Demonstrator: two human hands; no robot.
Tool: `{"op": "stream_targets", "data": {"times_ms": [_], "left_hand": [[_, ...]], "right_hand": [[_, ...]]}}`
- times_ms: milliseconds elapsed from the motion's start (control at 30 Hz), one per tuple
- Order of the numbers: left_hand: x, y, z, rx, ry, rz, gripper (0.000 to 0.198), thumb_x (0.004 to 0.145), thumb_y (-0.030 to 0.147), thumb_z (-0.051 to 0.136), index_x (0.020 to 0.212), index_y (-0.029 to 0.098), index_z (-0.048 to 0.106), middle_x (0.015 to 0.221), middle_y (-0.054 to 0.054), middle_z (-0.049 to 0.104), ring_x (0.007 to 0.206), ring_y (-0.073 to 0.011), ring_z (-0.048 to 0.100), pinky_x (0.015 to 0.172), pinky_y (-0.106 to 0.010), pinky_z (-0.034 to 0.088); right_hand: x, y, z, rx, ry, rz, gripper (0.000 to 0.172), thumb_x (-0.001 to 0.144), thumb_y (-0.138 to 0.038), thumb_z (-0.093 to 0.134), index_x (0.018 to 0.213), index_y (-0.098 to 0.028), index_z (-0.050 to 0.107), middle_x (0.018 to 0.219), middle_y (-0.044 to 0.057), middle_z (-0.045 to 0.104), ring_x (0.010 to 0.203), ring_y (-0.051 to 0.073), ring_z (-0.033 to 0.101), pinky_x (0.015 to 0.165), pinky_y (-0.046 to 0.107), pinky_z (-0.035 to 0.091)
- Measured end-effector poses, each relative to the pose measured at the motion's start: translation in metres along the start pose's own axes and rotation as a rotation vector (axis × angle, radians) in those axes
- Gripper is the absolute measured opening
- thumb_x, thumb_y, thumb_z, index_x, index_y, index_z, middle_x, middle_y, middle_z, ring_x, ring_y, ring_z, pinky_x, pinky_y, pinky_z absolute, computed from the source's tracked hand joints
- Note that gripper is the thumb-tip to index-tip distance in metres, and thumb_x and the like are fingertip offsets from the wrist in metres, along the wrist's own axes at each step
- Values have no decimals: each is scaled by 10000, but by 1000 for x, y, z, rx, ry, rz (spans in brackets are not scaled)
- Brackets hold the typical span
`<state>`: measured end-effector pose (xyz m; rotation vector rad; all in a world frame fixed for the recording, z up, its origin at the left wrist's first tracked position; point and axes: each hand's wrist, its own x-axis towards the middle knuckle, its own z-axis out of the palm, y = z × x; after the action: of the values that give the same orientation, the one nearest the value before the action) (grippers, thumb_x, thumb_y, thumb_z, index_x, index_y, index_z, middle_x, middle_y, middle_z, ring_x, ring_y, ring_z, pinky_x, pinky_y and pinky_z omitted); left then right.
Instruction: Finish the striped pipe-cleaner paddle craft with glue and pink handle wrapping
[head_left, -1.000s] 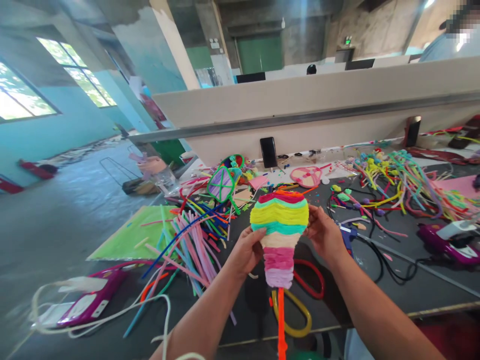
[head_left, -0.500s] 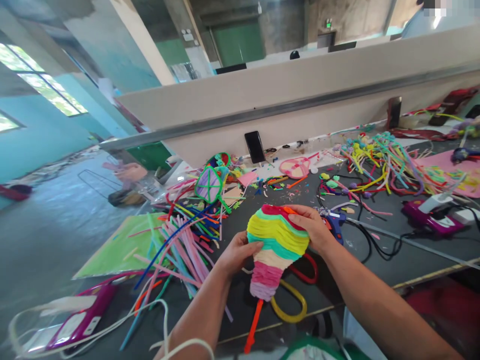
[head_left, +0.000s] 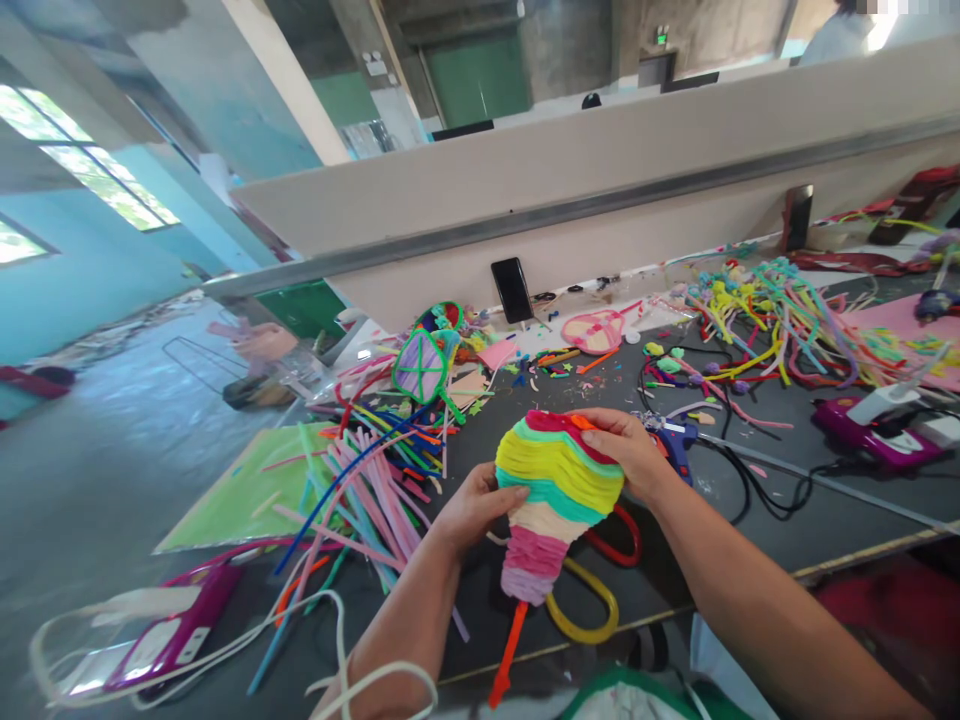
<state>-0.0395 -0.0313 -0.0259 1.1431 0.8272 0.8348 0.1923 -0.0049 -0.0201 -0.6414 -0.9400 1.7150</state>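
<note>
Both of my hands hold a bulb-shaped pipe-cleaner craft [head_left: 559, 475] upright above the dark table. Its bands run dark red, mint, yellow, teal, cream, pink and lilac, and an orange stem [head_left: 510, 655] sticks out at the bottom. My left hand [head_left: 480, 510] pinches the left edge, thumb on the front. At the upper right, my right hand [head_left: 619, 450] grips the rim beside a small orange piece [head_left: 581, 423]. The fingers behind the craft are hidden. A red loop [head_left: 622, 540] and a yellow loop [head_left: 592, 625] lie partly beneath it.
Loose pipe cleaners [head_left: 375, 490] lie left on a green sheet [head_left: 225, 500]. Right are a blue glue gun [head_left: 679, 450], its dark cord, and a purple power strip [head_left: 870, 435]. Another purple power strip [head_left: 180, 630] has white cables near my left forearm. A phone [head_left: 512, 290] leans against the partition.
The craft and both hands keep nearly the same pose and grip. The whole view has shifted slightly.
</note>
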Motion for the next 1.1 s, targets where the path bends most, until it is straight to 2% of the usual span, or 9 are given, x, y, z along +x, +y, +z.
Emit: {"op": "stream_targets", "data": {"times_ms": [100, 267, 433, 567, 767, 900, 1100], "left_hand": [[-1, 2, 1, 39, -6, -11, 355, 695, 259, 757, 1015, 108, 728, 948, -135, 737, 840, -271, 698, 802, -358, 530], [-2, 1, 2, 118, -20, -15, 337, 706, 269, 748, 1000, 106, 732, 917, -121, 742, 816, -255, 696, 780, -336, 529], [-1, 0, 2, 98, -36, -15, 348, 707, 274, 745, 1007, 98, 729, 935, -133, 739, 830, -268, 695, 798, -357, 525], [-1, 0, 2, 58, -29, -15, 338, 710, 252, 742, 1014, 105, 726, 946, -130, 739, 841, -270, 699, 841, -380, 519], [-1, -2, 0, -22, 38, -19, 362, 691, 216, 757, 1032, 104, 715, 944, -133, 740, 834, -275, 705, 842, -395, 531], [-1, -2, 1, -43, 47, -27, 360, 679, 203, 763, 1019, 92, 717, 935, -139, 741, 857, -291, 703, 842, -406, 536], [-1, -2, 0, -50, 40, -38, 347, 674, 208, 771, 998, 94, 727, 916, -138, 744, 838, -281, 707, 861, -402, 528]], "right_hand": [[0, -3, -2, -47, -55, 16, 388, 660, -291, 777, 1031, -199, 713, 937, 56, 746, 791, 198, 697, 754, 326, 531], [3, -1, -4, -129, 6, 34, 312, 631, -276, 784, 929, -201, 730, 805, 13, 743, 677, 158, 678, 660, 275, 519], [4, 2, -4, -167, 28, 27, 278, 613, -276, 787, 872, -191, 733, 750, 5, 732, 628, 142, 659, 619, 259, 501], [3, -1, -4, -110, -34, 54, 291, 638, -298, 784, 901, -184, 730, 797, 31, 740, 682, 165, 678, 669, 282, 516], [1, -6, -5, -24, -81, 23, 324, 765, -345, 687, 1049, -190, 704, 922, 70, 742, 822, 201, 694, 782, 321, 526], [2, -1, -7, -123, -156, 61, 429, 713, -294, 742, 1128, -210, 673, 926, 38, 737, 820, 192, 692, 787, 323, 524], [4, 3, -7, -111, -180, 86, 432, 674, -292, 777, 1088, -199, 692, 886, 32, 741, 802, 190, 697, 779, 320, 528]]}}
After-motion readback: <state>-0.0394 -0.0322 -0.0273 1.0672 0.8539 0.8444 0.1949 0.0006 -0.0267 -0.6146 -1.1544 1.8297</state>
